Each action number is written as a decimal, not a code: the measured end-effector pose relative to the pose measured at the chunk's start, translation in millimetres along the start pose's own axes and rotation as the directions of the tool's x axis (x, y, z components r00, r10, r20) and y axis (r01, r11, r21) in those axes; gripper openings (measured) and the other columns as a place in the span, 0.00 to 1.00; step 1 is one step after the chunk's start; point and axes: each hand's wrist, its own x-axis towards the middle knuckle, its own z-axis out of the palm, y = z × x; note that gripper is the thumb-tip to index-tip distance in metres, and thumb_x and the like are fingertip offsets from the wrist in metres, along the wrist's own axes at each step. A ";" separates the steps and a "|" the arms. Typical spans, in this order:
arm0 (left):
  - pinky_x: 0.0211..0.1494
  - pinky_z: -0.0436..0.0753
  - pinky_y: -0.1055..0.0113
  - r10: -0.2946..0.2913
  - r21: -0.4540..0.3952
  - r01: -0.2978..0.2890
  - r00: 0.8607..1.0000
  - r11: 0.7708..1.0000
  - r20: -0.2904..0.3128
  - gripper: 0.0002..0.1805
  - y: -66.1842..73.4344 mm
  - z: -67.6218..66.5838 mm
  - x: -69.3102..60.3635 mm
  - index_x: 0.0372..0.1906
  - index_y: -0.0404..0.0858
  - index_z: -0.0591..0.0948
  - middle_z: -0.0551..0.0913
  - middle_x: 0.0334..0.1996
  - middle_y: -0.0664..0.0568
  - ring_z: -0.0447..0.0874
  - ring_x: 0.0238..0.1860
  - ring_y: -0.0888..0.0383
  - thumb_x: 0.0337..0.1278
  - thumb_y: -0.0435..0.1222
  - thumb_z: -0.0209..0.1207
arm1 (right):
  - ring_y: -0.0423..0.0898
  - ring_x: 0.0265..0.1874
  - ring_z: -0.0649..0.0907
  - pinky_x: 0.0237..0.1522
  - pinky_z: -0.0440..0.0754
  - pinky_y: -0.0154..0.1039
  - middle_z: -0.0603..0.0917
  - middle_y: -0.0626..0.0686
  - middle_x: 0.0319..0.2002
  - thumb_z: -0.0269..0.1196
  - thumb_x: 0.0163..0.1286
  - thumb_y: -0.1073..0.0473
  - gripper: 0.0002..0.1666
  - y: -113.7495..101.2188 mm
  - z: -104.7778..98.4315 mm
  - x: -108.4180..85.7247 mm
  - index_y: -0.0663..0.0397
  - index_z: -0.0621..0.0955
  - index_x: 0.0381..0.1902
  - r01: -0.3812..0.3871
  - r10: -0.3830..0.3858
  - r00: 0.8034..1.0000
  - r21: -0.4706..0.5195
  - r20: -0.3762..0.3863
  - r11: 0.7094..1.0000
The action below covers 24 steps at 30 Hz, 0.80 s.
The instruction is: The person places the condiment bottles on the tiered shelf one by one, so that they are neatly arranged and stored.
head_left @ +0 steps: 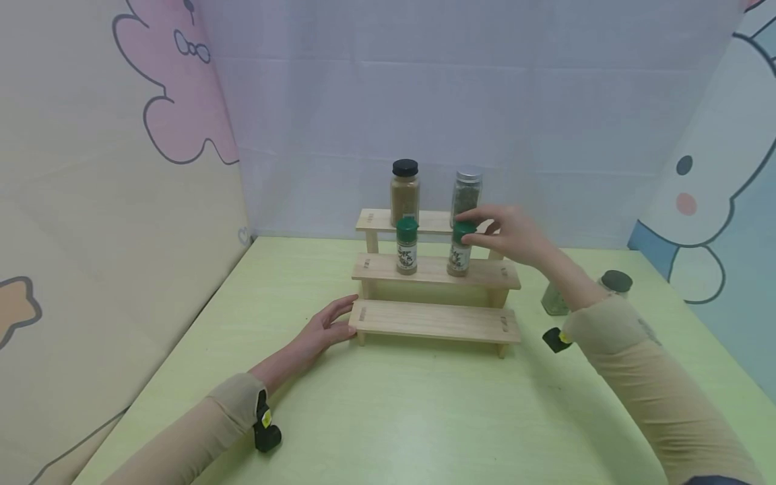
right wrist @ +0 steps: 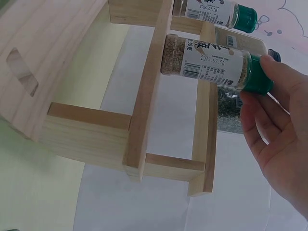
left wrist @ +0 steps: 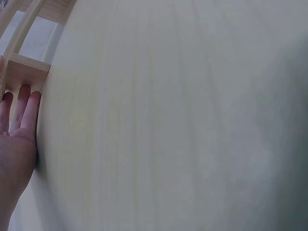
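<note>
Holds with the right hand point(head_left: 515, 232) the gripped jar point(head_left: 459, 259), pinched by its green cap point(right wrist: 258, 76) between thumb and fingers. Touches with the left hand point(head_left: 321, 330), fingers extended, the left end of the lowest board point(head_left: 433, 318), near centre of the head frame.

Stands, as to the gripped jar, just right of centre in the head frame, at the right part of the middle board point(head_left: 424, 267). Points cap upward there, long axis nearly vertical, leaning slightly right. Lies across the top of the right wrist frame with long axis running left to right and sloping slightly down, base toward the left, cap toward the right.

Carries further, at left of the same board, a matching jar point(head_left: 407, 253), upright, cap up. Supports on the top board point(head_left: 378, 219) a black-capped jar point(head_left: 405, 195) at left and a silver-capped jar point(head_left: 467, 192) at right, both upright, the latter partly hidden by the right hand. Rests, as one wooden rack with boards running left to right, on the table point(head_left: 388, 411). Shows at far right, beyond the right forearm, a dark-lidded jar point(head_left: 616, 281), partly hidden.
</note>
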 end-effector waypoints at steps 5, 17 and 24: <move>0.70 0.72 0.53 0.005 0.004 -0.005 1.000 1.000 0.004 0.36 -0.4 -0.2 0.9 0.76 0.55 0.58 0.58 0.77 0.49 0.68 0.72 0.45 0.68 0.36 0.57 | 0.51 0.49 0.84 0.46 0.83 0.50 0.87 0.57 0.50 0.68 0.66 0.57 0.23 1.0 0.1 -0.2 0.55 0.82 0.58 -0.008 0.008 1.000 0.007 0.009 1.000; 0.70 0.73 0.54 0.003 0.006 -0.003 1.000 1.000 0.002 0.36 -2.2 -0.9 2.1 0.76 0.55 0.59 0.58 0.77 0.49 0.68 0.72 0.44 0.68 0.36 0.57 | 0.53 0.50 0.84 0.48 0.84 0.51 0.86 0.58 0.51 0.67 0.67 0.55 0.24 -0.1 2.3 -1.2 0.55 0.81 0.59 -0.028 0.028 0.999 0.018 0.017 0.999; 0.70 0.73 0.54 0.004 0.004 -0.004 1.000 1.000 0.001 0.36 -1.0 0.2 1.3 0.76 0.54 0.58 0.57 0.77 0.49 0.67 0.73 0.44 0.68 0.36 0.57 | 0.53 0.49 0.84 0.47 0.84 0.50 0.86 0.58 0.51 0.67 0.67 0.57 0.24 0.4 2.1 -1.4 0.55 0.80 0.60 -0.014 0.013 1.000 0.033 0.015 0.999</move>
